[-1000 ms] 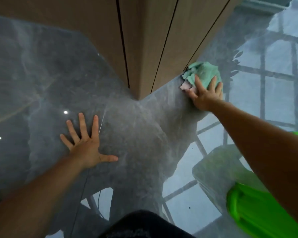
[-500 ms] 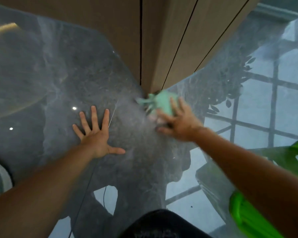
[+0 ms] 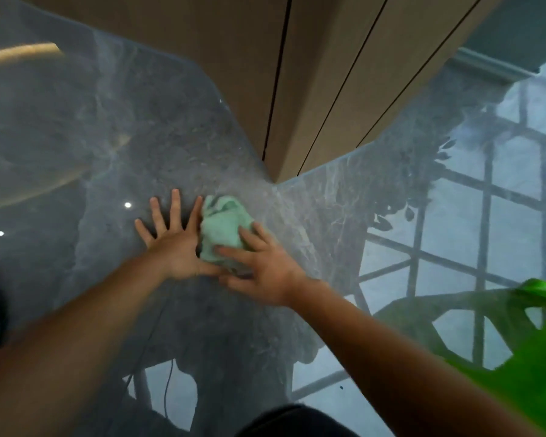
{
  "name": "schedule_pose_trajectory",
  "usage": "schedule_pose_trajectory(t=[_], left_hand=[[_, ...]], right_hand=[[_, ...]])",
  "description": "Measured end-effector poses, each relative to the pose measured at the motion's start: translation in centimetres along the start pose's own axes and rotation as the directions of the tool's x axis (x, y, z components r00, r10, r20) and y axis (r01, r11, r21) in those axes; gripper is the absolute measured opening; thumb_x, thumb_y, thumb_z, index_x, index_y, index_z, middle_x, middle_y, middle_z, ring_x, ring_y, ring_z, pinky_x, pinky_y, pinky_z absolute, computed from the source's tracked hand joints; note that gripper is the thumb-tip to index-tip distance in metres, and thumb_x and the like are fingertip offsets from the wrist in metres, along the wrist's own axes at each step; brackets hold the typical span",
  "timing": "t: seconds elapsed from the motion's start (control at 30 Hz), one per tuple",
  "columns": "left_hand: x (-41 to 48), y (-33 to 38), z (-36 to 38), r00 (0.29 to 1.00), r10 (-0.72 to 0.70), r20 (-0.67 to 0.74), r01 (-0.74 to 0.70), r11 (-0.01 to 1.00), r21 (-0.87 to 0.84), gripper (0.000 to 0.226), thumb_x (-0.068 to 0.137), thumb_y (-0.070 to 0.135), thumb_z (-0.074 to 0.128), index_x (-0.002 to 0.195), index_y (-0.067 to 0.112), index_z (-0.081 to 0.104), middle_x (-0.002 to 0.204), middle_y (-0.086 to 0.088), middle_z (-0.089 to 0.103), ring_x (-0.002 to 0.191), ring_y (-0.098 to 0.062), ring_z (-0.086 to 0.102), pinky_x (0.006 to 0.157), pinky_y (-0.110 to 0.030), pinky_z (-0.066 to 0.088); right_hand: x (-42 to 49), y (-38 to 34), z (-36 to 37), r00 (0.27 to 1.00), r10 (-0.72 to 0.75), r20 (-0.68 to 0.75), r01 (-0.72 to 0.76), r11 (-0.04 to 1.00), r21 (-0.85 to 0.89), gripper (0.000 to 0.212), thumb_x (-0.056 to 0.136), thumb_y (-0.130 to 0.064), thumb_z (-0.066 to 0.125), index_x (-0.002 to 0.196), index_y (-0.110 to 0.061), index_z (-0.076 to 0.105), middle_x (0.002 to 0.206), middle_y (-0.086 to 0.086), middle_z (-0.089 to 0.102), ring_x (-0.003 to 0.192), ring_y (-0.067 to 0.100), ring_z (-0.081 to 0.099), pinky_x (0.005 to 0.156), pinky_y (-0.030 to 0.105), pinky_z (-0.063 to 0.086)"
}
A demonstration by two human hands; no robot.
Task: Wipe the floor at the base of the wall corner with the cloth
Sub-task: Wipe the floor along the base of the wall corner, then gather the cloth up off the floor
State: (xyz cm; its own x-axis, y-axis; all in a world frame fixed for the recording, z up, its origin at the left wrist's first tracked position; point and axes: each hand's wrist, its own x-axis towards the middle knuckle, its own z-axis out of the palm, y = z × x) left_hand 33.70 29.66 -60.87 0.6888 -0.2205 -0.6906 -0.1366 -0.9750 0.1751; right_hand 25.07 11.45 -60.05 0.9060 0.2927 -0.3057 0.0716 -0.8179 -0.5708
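Observation:
A crumpled pale green cloth (image 3: 223, 225) lies on the glossy grey marble floor (image 3: 108, 171), a little in front and to the left of the base of the tan wood-panelled wall corner (image 3: 275, 171). My right hand (image 3: 259, 263) presses on the near side of the cloth, fingers spread over it. My left hand (image 3: 171, 241) lies flat on the floor with its fingers splayed, just left of the cloth and touching it at the thumb side.
The wall panels (image 3: 328, 74) rise from the corner toward the top of the view. A bright green plastic object (image 3: 527, 367) sits at the right, near my right forearm. The polished floor reflects a window grid (image 3: 486, 231) on the right.
My right hand has dragged the cloth from the right side of the corner around to its front left, up against my left hand. The left hand has stayed flat on the floor.

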Motion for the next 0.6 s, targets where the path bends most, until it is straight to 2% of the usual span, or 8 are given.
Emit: schedule_pose_trajectory(t=[0.07,0.13,0.17,0.23,0.3,0.4,0.5,0.6], left_hand=[[-1.2,-0.6,0.1,0.993,0.032,-0.110,-0.044,0.993,-0.110,0.129,0.048,0.065,0.082,0.149,0.051,0.004,0.164,0.004,-0.023,0.149,-0.037,-0.020,0.118,-0.061,-0.004],[-3.0,-1.3,0.8,0.956,0.041,-0.289,-0.129,0.948,-0.292,0.088,0.061,0.035,0.087,0.141,0.030,0.050,0.159,-0.004,0.033,0.145,-0.036,0.026,0.117,-0.050,0.026],[-4.0,-1.1,1.1,0.949,-0.004,-0.316,-0.157,0.861,-0.484,0.066,0.065,0.019,0.085,0.128,0.019,0.063,0.139,-0.008,0.058,0.130,-0.033,0.048,0.107,-0.046,0.043],[-6.3,0.8,0.5,0.991,-0.045,-0.123,-0.087,0.477,-0.874,0.038,0.077,-0.005,0.071,0.113,0.008,0.069,0.101,-0.011,0.074,0.103,-0.030,0.064,0.083,-0.041,0.059],[-7.9,3.4,-0.9,0.994,0.056,0.093,0.082,0.180,-0.980,0.030,0.091,-0.003,0.055,0.118,0.003,0.066,0.103,-0.019,0.072,0.097,-0.034,0.063,0.081,-0.044,0.058],[-9.4,7.8,-4.6,0.952,0.231,0.202,0.153,0.213,-0.965,0.038,0.095,0.002,0.039,0.125,0.006,0.063,0.126,-0.025,0.066,0.109,-0.037,0.062,0.086,-0.044,0.052],[-11.0,13.4,-8.6,0.883,0.394,0.254,0.108,0.356,-0.928,0.060,0.076,-0.020,0.026,0.118,0.006,0.060,0.121,-0.026,0.061,0.110,-0.038,0.056,0.086,-0.050,0.051],[-13.7,20.3,-11.6,0.784,0.547,0.293,0.014,0.456,-0.890,0.078,0.068,-0.024,0.017,0.121,0.016,0.057,0.120,-0.012,0.061,0.110,-0.033,0.057,0.088,-0.054,0.053]], right_hand=[[0.0,-2.7,1.0,0.998,-0.066,-0.023,0.070,0.969,0.238,0.041,0.087,-0.030,0.070,0.126,-0.017,0.065,0.138,0.021,0.055,0.135,0.033,0.043,0.118,0.043,0.025],[-0.3,-4.3,0.0,0.982,0.172,-0.077,-0.095,0.805,0.586,0.025,0.088,-0.012,0.068,0.112,-0.006,0.071,0.121,0.018,0.066,0.112,0.027,0.060,0.105,0.039,0.044],[-0.5,-4.5,-0.8,0.954,0.289,-0.077,-0.152,0.690,0.707,0.022,0.088,-0.005,0.067,0.109,-0.001,0.070,0.113,0.015,0.067,0.101,0.024,0.062,0.096,0.039,0.049],[-1.4,-4.3,-3.0,0.904,0.425,-0.056,-0.228,0.586,0.778,0.036,0.084,-0.001,0.070,0.119,-0.008,0.062,0.111,0.003,0.060,0.096,0.014,0.058,0.085,0.028,0.053],[-3.0,-4.1,-5.4,0.904,0.418,0.088,-0.314,0.509,0.802,0.054,0.083,-0.003,0.071,0.131,-0.021,0.055,0.119,-0.001,0.057,0.103,0.013,0.058,0.087,0.026,0.054],[-6.1,-3.6,-9.9,0.882,0.412,0.229,-0.371,0.307,0.876,0.037,0.085,-0.002,0.067,0.119,-0.016,0.066,0.122,0.020,0.065,0.108,0.034,0.065,0.097,0.048,0.053],[-10.9,-3.5,-15.2,0.813,0.581,0.042,-0.278,0.323,0.905,0.022,0.082,0.002,0.070,0.096,-0.014,0.072,0.105,0.025,0.070,0.096,0.038,0.070,0.088,0.049,0.057],[-17.7,-4.2,-19.6,0.669,0.730,-0.140,-0.127,0.298,0.946,0.023,0.079,0.009,0.070,0.076,-0.014,0.067,0.090,0.019,0.069,0.079,0.030,0.067,0.075,0.039,0.058]])
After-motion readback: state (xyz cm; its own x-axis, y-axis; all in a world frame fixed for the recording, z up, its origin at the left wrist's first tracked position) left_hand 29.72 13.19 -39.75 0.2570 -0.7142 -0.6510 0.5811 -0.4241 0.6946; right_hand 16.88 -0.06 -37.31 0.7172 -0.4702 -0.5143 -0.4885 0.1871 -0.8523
